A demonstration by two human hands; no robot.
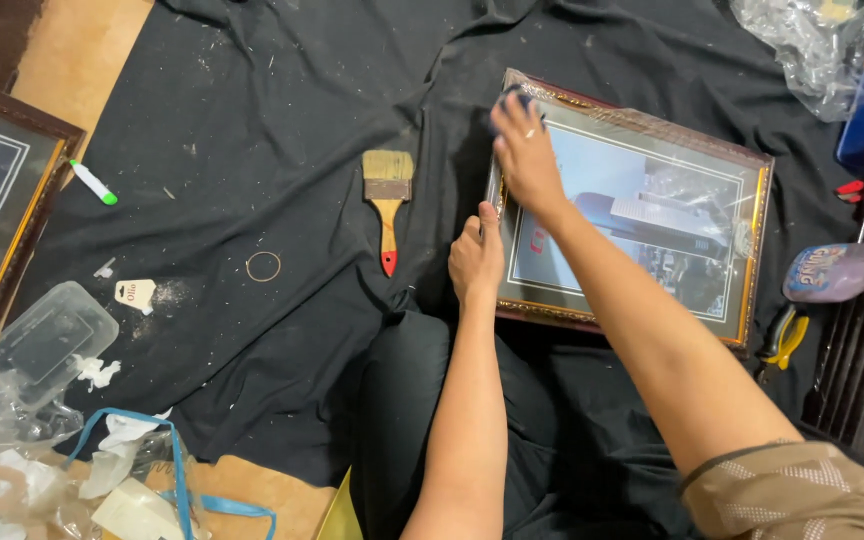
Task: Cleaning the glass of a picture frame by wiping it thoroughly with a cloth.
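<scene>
framed picture point(642, 220) under right hand point(524, 150), left hand point(476, 262) at its edge

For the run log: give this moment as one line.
left hand: steadies framed picture at left edge | right hand: presses dark cloth on top-left corner | paintbrush: lies beside, untouched

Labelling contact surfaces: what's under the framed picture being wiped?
The framed picture lies on black cloth, visible all round it. The right hand presses a dark pad on its top-left corner; the left hand steadies its left edge. Anything beneath the frame itself is hidden.
</scene>
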